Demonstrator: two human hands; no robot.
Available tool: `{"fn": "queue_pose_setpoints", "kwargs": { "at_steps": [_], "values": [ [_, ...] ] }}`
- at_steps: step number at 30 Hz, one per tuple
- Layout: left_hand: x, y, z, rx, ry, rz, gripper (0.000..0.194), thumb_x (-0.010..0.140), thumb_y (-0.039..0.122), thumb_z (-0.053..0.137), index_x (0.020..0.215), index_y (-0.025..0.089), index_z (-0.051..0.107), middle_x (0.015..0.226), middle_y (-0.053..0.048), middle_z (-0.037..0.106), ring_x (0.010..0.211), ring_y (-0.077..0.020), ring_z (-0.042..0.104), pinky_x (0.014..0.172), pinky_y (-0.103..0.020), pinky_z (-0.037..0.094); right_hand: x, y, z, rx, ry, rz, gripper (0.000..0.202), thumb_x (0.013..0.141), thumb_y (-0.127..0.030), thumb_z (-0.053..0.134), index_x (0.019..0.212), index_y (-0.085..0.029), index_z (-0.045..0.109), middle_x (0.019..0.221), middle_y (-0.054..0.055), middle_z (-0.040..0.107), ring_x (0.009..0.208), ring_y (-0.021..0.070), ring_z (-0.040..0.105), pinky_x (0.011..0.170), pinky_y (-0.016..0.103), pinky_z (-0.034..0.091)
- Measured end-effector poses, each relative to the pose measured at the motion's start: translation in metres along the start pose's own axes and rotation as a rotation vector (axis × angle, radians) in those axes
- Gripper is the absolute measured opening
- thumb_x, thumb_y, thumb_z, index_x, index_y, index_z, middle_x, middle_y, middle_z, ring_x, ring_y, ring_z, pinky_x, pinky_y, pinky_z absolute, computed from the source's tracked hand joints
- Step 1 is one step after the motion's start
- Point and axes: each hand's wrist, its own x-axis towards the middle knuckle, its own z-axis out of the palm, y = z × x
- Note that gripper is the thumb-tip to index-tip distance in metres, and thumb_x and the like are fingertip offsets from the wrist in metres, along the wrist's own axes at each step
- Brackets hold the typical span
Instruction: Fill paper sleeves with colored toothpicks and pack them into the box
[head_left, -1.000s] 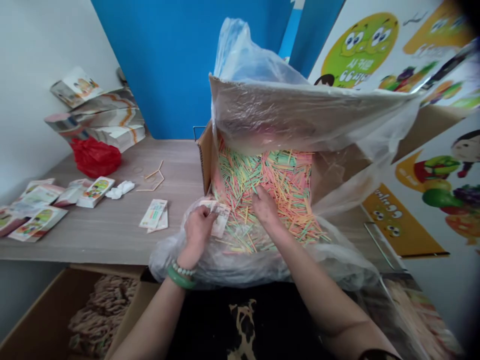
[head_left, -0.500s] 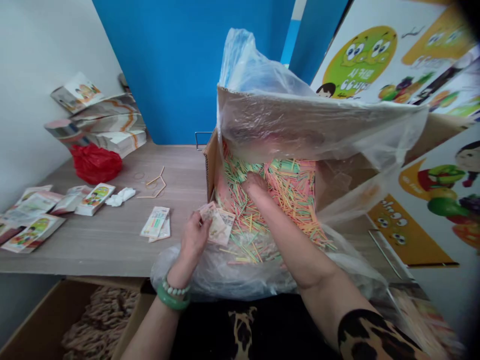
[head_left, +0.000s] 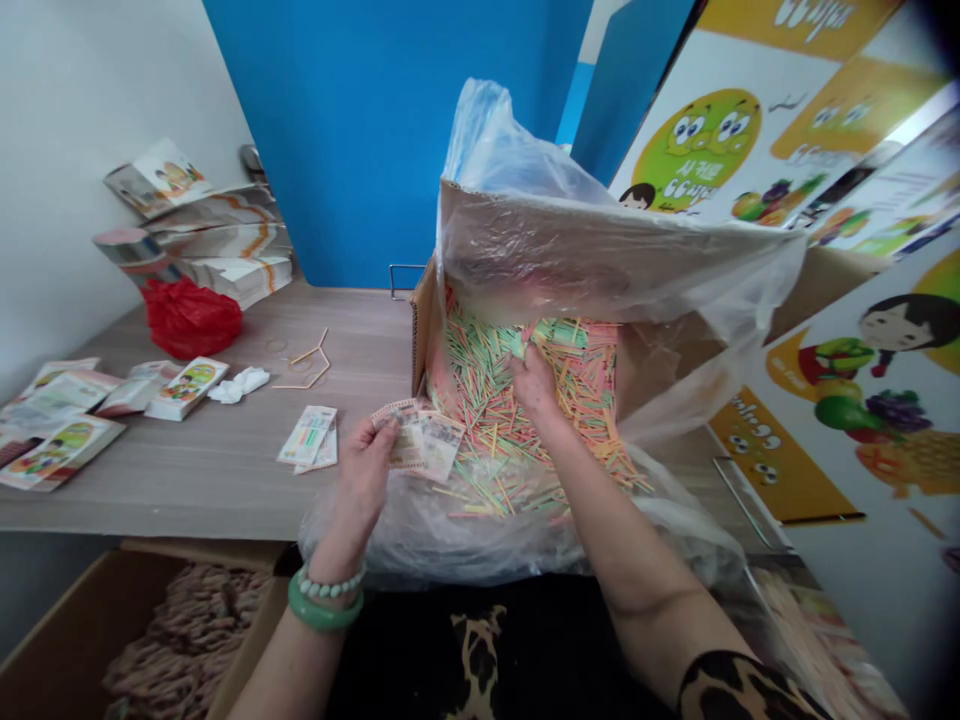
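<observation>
My left hand [head_left: 365,462] is closed on a few small printed packets [head_left: 429,440], pinched under the thumb and fanned to the right. It hovers at the near left edge of an open cardboard box [head_left: 423,330]. Inside lies a heap of short, thin coloured sticks [head_left: 480,405] in green, pink, yellow and orange. My right hand [head_left: 535,380] reaches into that heap, its fingers bent together around some green sticks [head_left: 517,345] at the tips. How many it holds is hidden. A clear plastic liner [head_left: 525,235] drapes over the box's edges.
Two more packets [head_left: 309,437] lie on the table [head_left: 225,470] left of the box. Beyond them are bent sticks [head_left: 319,365], a crumpled tissue [head_left: 240,386], a red plastic bag [head_left: 191,318] and stacked printed cartons [head_left: 225,245]. Below stands a carton of brown pieces [head_left: 187,630].
My left hand has drawn back slightly left, and its packets show more fanned out. My right hand has shifted right across the heap, with green sticks now visible at its fingertips.
</observation>
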Motion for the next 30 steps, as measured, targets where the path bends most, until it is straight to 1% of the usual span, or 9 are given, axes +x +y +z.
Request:
{"fn": "queue_pose_setpoints", "kwargs": {
  "at_steps": [3, 5, 8, 11, 14, 20, 23, 26, 30],
  "values": [
    [-0.012, 0.006, 0.015, -0.004, -0.160, 0.006, 0.026, 0.076, 0.038, 0.073, 0.093, 0.018, 0.075, 0.102, -0.008, 0.075, 0.100, -0.0237, 0.067, 0.093, -0.038, 0.050, -0.039, 0.005, -0.003, 0.383, -0.118, 0.027, 0.024, 0.086, -0.041, 0.049, 0.077, -0.022, 0.061, 0.080, 0.004, 0.067, 0.084, 0.0212, 0.061, 0.085, 0.035, 0.047],
    [-0.020, 0.007, 0.031, 0.070, -0.282, 0.094, 0.019, 0.081, 0.035, 0.069, 0.088, 0.018, 0.073, 0.125, -0.011, 0.070, 0.122, -0.0269, 0.060, 0.106, -0.042, 0.043, -0.069, 0.008, 0.002, 0.542, -0.234, 0.018, 0.025, 0.086, -0.042, 0.050, 0.074, -0.022, 0.059, 0.076, 0.002, 0.065, 0.079, 0.0196, 0.060, 0.082, 0.034, 0.048],
    [-0.031, -0.002, 0.058, 0.227, -0.474, 0.256, 0.015, 0.088, 0.027, 0.059, 0.078, 0.019, 0.067, 0.147, -0.011, 0.056, 0.142, -0.0271, 0.043, 0.116, -0.045, 0.033, -0.107, 0.015, 0.018, 0.515, -0.314, -0.004, 0.018, 0.083, -0.040, 0.053, 0.080, -0.023, 0.059, 0.076, 0.001, 0.064, 0.075, 0.0192, 0.058, 0.074, 0.032, 0.049],
    [-0.039, -0.022, 0.076, 0.320, -0.601, 0.308, 0.016, 0.089, 0.021, 0.051, 0.081, 0.020, 0.065, 0.144, -0.013, 0.058, 0.139, -0.0252, 0.048, 0.114, -0.046, 0.036, -0.126, 0.021, 0.031, 0.403, -0.283, -0.008, 0.012, 0.081, -0.035, 0.052, 0.084, -0.025, 0.058, 0.080, 0.002, 0.065, 0.077, 0.0212, 0.058, 0.074, 0.034, 0.048],
    [-0.044, -0.037, 0.079, 0.306, -0.574, 0.249, 0.014, 0.088, 0.023, 0.052, 0.081, 0.020, 0.064, 0.135, -0.012, 0.065, 0.130, -0.0247, 0.056, 0.111, -0.045, 0.039, -0.131, 0.022, 0.035, 0.291, -0.247, 0.028, 0.013, 0.083, -0.035, 0.053, 0.089, -0.025, 0.059, 0.082, 0.004, 0.065, 0.077, 0.0229, 0.059, 0.073, 0.034, 0.046],
    [-0.039, -0.027, 0.059, 0.109, -0.246, 0.066, 0.017, 0.084, 0.031, 0.062, 0.094, 0.019, 0.070, 0.113, -0.007, 0.072, 0.105, -0.0208, 0.064, 0.095, -0.034, 0.048, -0.126, 0.019, 0.031, 0.406, -0.246, -0.014, 0.020, 0.088, -0.036, 0.050, 0.102, -0.026, 0.061, 0.099, 0.003, 0.069, 0.092, 0.0222, 0.064, 0.082, 0.033, 0.047],
    [-0.037, -0.023, 0.050, 0.115, -0.249, 0.013, 0.017, 0.083, 0.034, 0.066, 0.085, 0.018, 0.071, 0.081, -0.001, 0.068, 0.077, -0.0158, 0.059, 0.073, -0.027, 0.047, -0.124, 0.019, 0.026, 0.542, -0.230, 0.013, 0.017, 0.086, -0.037, 0.051, 0.093, -0.024, 0.060, 0.088, 0.001, 0.067, 0.083, 0.0202, 0.063, 0.080, 0.033, 0.048],
    [-0.038, -0.028, 0.046, 0.139, -0.293, -0.062, 0.021, 0.079, 0.039, 0.070, 0.078, 0.017, 0.070, 0.070, 0.000, 0.062, 0.068, -0.0143, 0.052, 0.065, -0.026, 0.042, -0.125, 0.019, 0.021, 0.631, -0.213, -0.020, 0.012, 0.086, -0.033, 0.049, 0.085, -0.024, 0.057, 0.076, -0.001, 0.062, 0.078, 0.0189, 0.061, 0.081, 0.032, 0.048],
    [-0.041, -0.035, 0.045, 0.111, -0.315, -0.187, 0.025, 0.073, 0.042, 0.073, 0.070, 0.017, 0.066, 0.064, 0.001, 0.057, 0.062, -0.0133, 0.047, 0.061, -0.026, 0.038, -0.126, 0.024, 0.021, 0.435, -0.312, -0.074, 0.009, 0.082, -0.027, 0.051, 0.084, -0.024, 0.059, 0.081, 0.000, 0.064, 0.081, 0.0197, 0.060, 0.081, 0.032, 0.046]
  ]
}}
